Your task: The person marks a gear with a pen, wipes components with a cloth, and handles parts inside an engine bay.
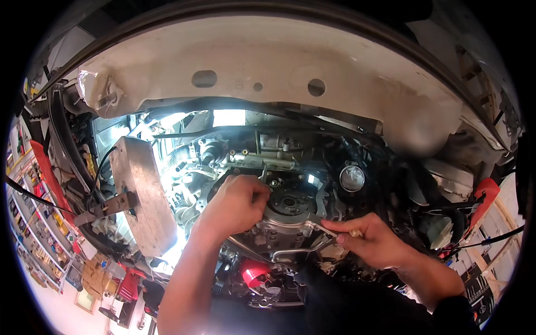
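My left hand [237, 205] is over the left side of the engine's front [290, 234], its fingers curled in toward a round dark hub [289, 204]. A short metal piece [264, 172] stands up just beyond those fingertips. What the fingers grip is hidden. To the right and nearer me, my right hand [373, 241] is closed, thumb and forefinger pinching a slim metal tool [322, 225]. The tool's far end lies by the curved metal edge below the hub, and its exact kind cannot be made out.
A wooden beam [142, 195] with a metal bracket [106, 208] stands at the left. Beyond the engine, a pale body panel [268, 61] arches across. Right of the hub sits a round opening covered in silvery material [352, 178]. A red cylindrical part [255, 273] lies below.
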A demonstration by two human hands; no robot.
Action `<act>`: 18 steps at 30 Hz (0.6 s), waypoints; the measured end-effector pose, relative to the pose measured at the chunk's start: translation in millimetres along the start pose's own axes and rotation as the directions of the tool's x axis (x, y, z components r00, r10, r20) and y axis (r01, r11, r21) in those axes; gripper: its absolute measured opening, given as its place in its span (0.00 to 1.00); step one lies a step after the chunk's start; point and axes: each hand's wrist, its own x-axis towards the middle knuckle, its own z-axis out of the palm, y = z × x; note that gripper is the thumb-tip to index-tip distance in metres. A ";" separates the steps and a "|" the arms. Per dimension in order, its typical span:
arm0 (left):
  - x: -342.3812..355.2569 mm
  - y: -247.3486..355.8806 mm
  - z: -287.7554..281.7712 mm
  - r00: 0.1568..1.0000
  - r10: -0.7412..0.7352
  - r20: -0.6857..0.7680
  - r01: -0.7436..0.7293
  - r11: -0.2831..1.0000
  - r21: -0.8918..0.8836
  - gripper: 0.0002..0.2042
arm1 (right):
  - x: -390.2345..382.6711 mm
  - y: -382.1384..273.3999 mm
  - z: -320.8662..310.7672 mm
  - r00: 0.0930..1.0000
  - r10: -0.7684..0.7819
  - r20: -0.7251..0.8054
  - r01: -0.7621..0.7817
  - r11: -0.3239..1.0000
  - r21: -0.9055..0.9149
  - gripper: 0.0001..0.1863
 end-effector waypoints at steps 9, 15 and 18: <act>0.7 2.5 0.5 0.999 -0.041 0.008 0.041 0.999 0.008 0.09 | -4.2 -14.1 0.1 0.999 -0.031 -0.032 0.024 0.977 -0.213 0.20; -1.4 -4.9 3.2 0.997 0.063 -0.032 -0.063 0.998 0.019 0.09 | -8.2 -28.5 2.7 0.999 -0.036 -0.028 0.013 0.818 -0.575 0.23; -1.1 2.3 -0.1 1.000 -0.003 0.002 0.003 1.000 -0.009 0.09 | -7.1 -22.2 0.0 0.998 -0.056 -0.008 0.040 0.797 -0.603 0.24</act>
